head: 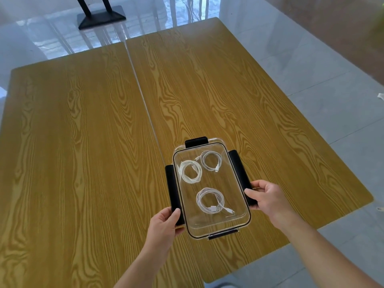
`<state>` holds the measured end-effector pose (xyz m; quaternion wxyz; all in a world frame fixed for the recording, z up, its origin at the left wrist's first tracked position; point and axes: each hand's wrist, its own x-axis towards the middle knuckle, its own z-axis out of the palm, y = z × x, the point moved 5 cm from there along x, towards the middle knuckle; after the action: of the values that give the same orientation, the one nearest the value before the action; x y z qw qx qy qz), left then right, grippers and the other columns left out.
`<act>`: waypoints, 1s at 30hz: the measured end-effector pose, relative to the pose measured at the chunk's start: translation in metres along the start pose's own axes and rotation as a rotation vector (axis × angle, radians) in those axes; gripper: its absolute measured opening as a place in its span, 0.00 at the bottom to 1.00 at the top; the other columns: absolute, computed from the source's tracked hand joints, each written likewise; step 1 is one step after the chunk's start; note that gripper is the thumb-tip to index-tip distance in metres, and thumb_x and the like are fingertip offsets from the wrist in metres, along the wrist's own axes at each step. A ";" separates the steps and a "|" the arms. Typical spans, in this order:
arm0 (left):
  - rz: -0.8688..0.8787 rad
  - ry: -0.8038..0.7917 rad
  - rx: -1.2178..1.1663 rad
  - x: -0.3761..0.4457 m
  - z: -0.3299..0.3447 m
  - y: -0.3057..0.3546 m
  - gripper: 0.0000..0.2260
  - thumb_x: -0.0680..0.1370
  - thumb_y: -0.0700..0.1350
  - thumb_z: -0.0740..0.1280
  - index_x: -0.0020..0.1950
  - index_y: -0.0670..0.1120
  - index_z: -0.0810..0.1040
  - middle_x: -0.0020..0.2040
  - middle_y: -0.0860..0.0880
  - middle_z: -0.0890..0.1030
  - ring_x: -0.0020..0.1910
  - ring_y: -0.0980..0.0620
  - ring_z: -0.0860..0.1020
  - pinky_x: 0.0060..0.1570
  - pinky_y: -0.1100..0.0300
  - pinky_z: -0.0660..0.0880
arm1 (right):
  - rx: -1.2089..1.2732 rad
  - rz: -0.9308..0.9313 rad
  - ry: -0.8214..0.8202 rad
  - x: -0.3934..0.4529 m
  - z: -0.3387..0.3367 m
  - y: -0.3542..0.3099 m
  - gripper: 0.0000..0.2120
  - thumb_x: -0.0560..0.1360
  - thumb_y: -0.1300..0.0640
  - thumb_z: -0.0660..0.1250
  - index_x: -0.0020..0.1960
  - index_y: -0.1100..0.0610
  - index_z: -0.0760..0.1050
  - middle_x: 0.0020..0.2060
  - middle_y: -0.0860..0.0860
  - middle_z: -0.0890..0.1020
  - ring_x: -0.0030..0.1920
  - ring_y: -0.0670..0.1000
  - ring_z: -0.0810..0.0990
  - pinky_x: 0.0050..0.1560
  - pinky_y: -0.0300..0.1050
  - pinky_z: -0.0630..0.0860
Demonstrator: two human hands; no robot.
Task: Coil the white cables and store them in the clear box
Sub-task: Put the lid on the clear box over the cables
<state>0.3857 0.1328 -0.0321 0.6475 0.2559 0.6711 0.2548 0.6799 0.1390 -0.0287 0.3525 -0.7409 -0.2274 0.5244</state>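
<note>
The left hand (166, 222) grips the black side latch (174, 192) of the clear box (239, 222), thumb on top; the right hand (267, 197) clasps the opposite latch (241, 175). Three coiled white cables (209, 199) lie inside under the lid, apart from each other. The box looks light, rigid and smooth, so its sides suit holding best. It sits on a slick wood-grain desk (83, 142), over glossy floor tiles (332, 69).

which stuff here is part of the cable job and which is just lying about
Part of the job: clear box; three coiled white cables inside it; left hand and right hand on its black side latches.

Just there: wooden tables; black stand base.
</note>
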 end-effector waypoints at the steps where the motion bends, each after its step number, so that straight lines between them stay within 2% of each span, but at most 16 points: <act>1: -0.001 0.002 0.001 0.001 0.000 -0.001 0.08 0.82 0.42 0.64 0.54 0.43 0.83 0.48 0.45 0.87 0.49 0.47 0.84 0.49 0.52 0.80 | 0.007 -0.001 -0.002 0.000 0.000 0.001 0.06 0.76 0.66 0.70 0.51 0.58 0.79 0.42 0.58 0.86 0.44 0.56 0.86 0.40 0.50 0.83; 5: -0.006 0.005 -0.003 0.004 -0.001 -0.001 0.08 0.82 0.42 0.65 0.54 0.43 0.83 0.48 0.46 0.87 0.50 0.47 0.84 0.51 0.51 0.81 | 0.032 -0.002 -0.001 0.001 -0.001 0.003 0.06 0.76 0.65 0.70 0.51 0.58 0.79 0.42 0.57 0.86 0.44 0.55 0.86 0.39 0.48 0.82; 10: -0.002 0.006 -0.022 0.004 -0.002 -0.001 0.07 0.81 0.42 0.66 0.52 0.42 0.83 0.47 0.46 0.87 0.48 0.49 0.83 0.51 0.51 0.80 | 0.065 0.019 -0.025 0.005 -0.002 0.011 0.08 0.76 0.64 0.71 0.55 0.60 0.79 0.45 0.58 0.87 0.47 0.57 0.86 0.43 0.51 0.83; 16: 0.040 0.022 -0.006 0.009 -0.001 0.005 0.07 0.81 0.43 0.66 0.52 0.44 0.83 0.47 0.48 0.87 0.49 0.50 0.84 0.51 0.52 0.80 | 0.063 -0.052 0.023 0.005 0.001 0.005 0.06 0.76 0.63 0.71 0.52 0.57 0.80 0.43 0.55 0.87 0.44 0.53 0.86 0.43 0.49 0.83; 20: 0.027 0.034 -0.019 0.016 0.000 0.011 0.07 0.81 0.44 0.66 0.53 0.44 0.83 0.48 0.47 0.87 0.49 0.50 0.84 0.49 0.54 0.80 | 0.067 -0.058 0.023 0.008 0.003 0.001 0.06 0.76 0.63 0.71 0.52 0.56 0.79 0.43 0.54 0.86 0.45 0.53 0.86 0.44 0.50 0.83; 25: -0.007 0.032 -0.043 0.022 0.001 0.010 0.07 0.81 0.44 0.67 0.53 0.44 0.83 0.48 0.46 0.87 0.49 0.49 0.84 0.51 0.51 0.81 | 0.067 -0.045 0.015 0.012 0.005 -0.003 0.06 0.76 0.63 0.71 0.52 0.57 0.79 0.42 0.53 0.86 0.43 0.53 0.85 0.40 0.47 0.81; 30: -0.019 0.037 -0.067 0.025 0.001 0.007 0.07 0.81 0.43 0.67 0.54 0.43 0.83 0.49 0.45 0.87 0.50 0.48 0.84 0.50 0.51 0.81 | 0.052 -0.045 0.003 0.014 0.004 -0.001 0.07 0.76 0.63 0.71 0.53 0.57 0.79 0.43 0.55 0.86 0.45 0.55 0.85 0.43 0.51 0.83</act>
<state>0.3858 0.1547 -0.0456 0.6456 0.2227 0.6764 0.2757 0.6816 0.1509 -0.0370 0.3838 -0.7270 -0.2296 0.5209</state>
